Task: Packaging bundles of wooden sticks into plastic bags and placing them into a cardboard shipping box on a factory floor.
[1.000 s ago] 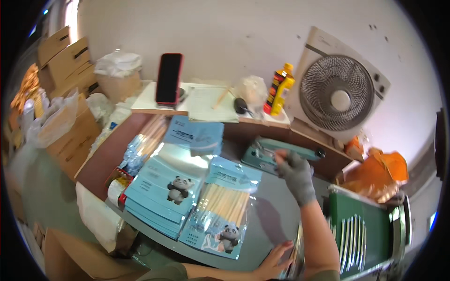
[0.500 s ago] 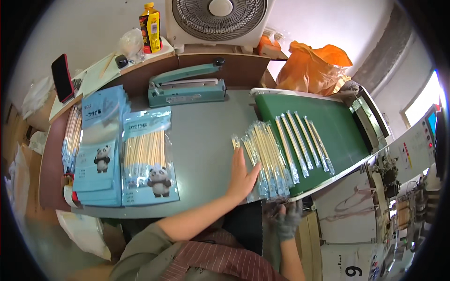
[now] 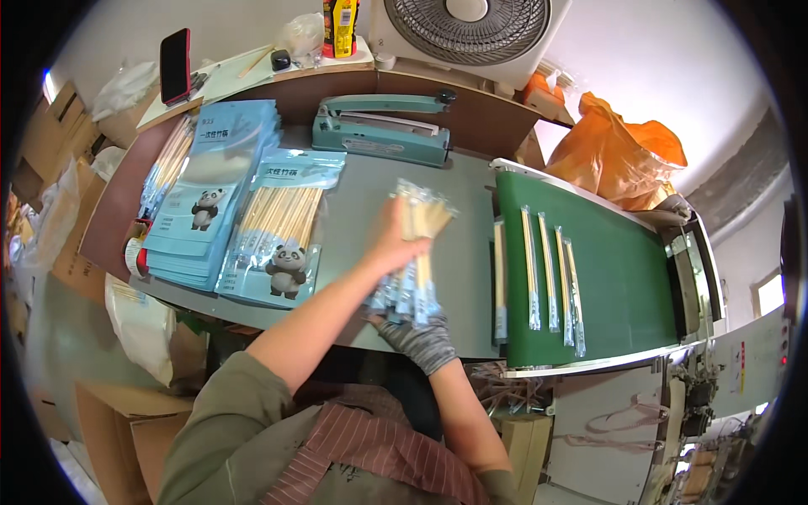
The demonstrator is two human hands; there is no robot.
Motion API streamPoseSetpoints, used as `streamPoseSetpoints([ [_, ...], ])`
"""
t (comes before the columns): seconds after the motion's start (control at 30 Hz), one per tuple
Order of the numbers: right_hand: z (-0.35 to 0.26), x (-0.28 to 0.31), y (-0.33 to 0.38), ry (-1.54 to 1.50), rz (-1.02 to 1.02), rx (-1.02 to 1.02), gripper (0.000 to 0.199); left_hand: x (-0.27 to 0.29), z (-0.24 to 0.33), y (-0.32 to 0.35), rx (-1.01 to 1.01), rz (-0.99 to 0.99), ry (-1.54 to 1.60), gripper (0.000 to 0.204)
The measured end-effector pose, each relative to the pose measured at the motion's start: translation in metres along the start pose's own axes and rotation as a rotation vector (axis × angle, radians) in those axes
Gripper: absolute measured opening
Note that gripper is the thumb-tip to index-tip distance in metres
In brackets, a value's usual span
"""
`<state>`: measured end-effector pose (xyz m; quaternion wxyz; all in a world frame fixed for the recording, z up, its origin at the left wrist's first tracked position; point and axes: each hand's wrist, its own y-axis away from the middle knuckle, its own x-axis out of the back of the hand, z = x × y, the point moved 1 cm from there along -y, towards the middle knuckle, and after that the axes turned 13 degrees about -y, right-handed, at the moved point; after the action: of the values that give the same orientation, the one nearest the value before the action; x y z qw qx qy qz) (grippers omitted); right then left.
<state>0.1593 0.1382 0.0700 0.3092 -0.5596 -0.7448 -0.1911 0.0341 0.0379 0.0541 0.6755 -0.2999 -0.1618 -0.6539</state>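
Observation:
A bundle of chopsticks in clear and blue wrappers [image 3: 429,220] is held upright over the grey tabletop, its tops fanned out a little. My bare left hand [image 3: 389,246] is closed around the bundle's middle, thumb across the front. At the blue lower ends sits my right hand [image 3: 419,340], in a grey knitted glove; it cups them, with its fingers partly hidden. To the left lies a clear-fronted blue pouch filled with chopsticks [image 3: 282,206], beside a stack of flat blue panda pouches [image 3: 198,202]. Several single wrapped chopstick pairs [image 3: 553,278] lie on and beside the green conveyor belt [image 3: 619,295].
A teal bag sealer [image 3: 383,135] stands at the table's back, below a fan [image 3: 467,38]. Behind the belt slumps an orange bag [image 3: 619,151]. A phone [image 3: 175,67] and a bottle [image 3: 340,29] stand on the back ledge. More wrapped chopsticks [image 3: 168,164] lie far left.
My left hand has gathered the chopsticks from the belt's near end and carried them left, lifted in a bundle. My right hand has come up from below the table edge to their lower ends.

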Motion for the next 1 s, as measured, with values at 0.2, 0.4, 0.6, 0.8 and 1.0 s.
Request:
streamPoseSetpoints([
  [0.2,-0.037,0.086,0.028,0.103,-0.007,0.081,0.044,0.066,-0.039,-0.001,0.093,0.004,-0.418,0.094],
  [0.4,0.040,0.156,0.044,0.613,0.515,-0.146,0.048,0.052,-0.011,-0.008,0.019,-0.133,-0.421,0.091],
  [0.6,0.004,0.061,-0.013,0.315,0.464,-0.038,0.040,0.033,-0.018,-0.011,-0.049,-0.125,-0.164,0.086],
  [0.8,0.076,0.063,-0.038,0.212,0.622,-0.284,0.045,0.073,-0.046,-0.029,0.204,-0.053,-0.083,0.083],
  [1.0,0.094,0.066,-0.053,0.176,0.639,-0.543,0.061,0.054,-0.033,-0.024,0.291,-0.169,-0.176,0.089],
])
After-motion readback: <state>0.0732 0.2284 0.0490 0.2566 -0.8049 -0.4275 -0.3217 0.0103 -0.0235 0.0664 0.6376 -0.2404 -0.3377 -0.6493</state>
